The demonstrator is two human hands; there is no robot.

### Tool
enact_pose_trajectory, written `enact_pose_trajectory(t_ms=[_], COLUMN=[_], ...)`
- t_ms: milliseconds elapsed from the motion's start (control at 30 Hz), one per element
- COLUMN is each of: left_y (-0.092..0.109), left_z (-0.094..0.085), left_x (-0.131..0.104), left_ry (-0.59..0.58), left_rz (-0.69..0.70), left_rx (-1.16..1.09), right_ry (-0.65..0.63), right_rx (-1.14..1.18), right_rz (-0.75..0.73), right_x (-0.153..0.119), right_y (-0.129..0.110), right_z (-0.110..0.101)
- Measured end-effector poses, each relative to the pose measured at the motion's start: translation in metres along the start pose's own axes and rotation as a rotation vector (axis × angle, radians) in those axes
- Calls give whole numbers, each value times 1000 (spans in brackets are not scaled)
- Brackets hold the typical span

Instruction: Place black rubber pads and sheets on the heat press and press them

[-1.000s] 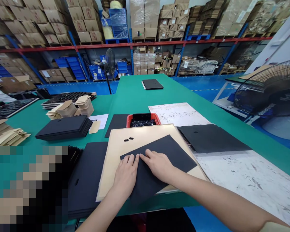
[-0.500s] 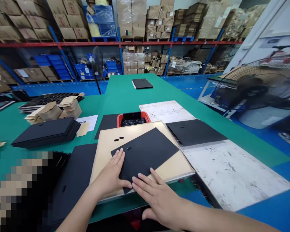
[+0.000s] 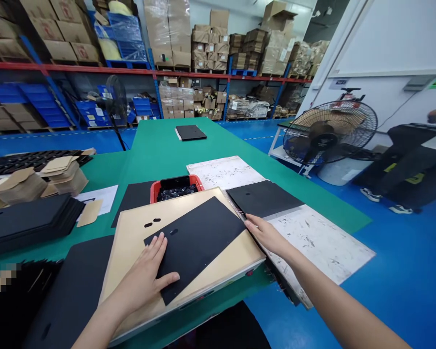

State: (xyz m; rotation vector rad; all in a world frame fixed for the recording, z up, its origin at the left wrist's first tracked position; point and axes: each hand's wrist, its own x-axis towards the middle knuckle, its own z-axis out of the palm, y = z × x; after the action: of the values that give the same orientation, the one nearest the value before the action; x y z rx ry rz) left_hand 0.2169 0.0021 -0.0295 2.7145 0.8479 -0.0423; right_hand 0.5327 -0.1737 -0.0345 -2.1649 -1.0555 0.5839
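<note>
A black sheet (image 3: 203, 237) with one small oval slot lies askew on a pale tan, box-like board (image 3: 131, 252). My left hand (image 3: 148, 266) rests flat on the sheet's left part, fingers stretched and thumb apart. At the sheet's right corner is my right hand (image 3: 267, 235), its fingers extended over the gap beside the board; whether the fingertips touch the corner is unclear. Two small dark oval pieces (image 3: 152, 223) lie on the board's upper left. Just right of the gap, another black sheet (image 3: 261, 198) lies on a scuffed white board (image 3: 319, 237).
Behind the board stands a red basket (image 3: 154, 191) of small black pieces. Stacked black sheets (image 3: 25, 218) and tan card stacks (image 3: 63, 174) occupy the left side. A black stack (image 3: 191, 132) lies farther back. A large fan (image 3: 323, 135) and a person's legs (image 3: 403, 169) are at right.
My right hand has left the sheet's lower edge and moved right and away from me to its right corner. My left hand stays on the sheet. The camera view has turned right.
</note>
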Motion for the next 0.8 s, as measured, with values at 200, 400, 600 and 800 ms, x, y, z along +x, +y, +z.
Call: enact_pose_trajectory(t_ms=[200,400,600,800], left_y=[13,17,29,3], left_z=[12,27,21,24], left_x=[15,39,43,26], left_ry=[-17,70,40,173], left_rz=[-27,57,103,130], left_rx=[17,10,5,-1], right_ry=[122,266,445,634], right_rx=[520,796,933,924], right_rz=[163,226,261,462], right_x=[16,27,58,78], right_y=[-2,2,24,89], right_z=[12,10,-35,-120])
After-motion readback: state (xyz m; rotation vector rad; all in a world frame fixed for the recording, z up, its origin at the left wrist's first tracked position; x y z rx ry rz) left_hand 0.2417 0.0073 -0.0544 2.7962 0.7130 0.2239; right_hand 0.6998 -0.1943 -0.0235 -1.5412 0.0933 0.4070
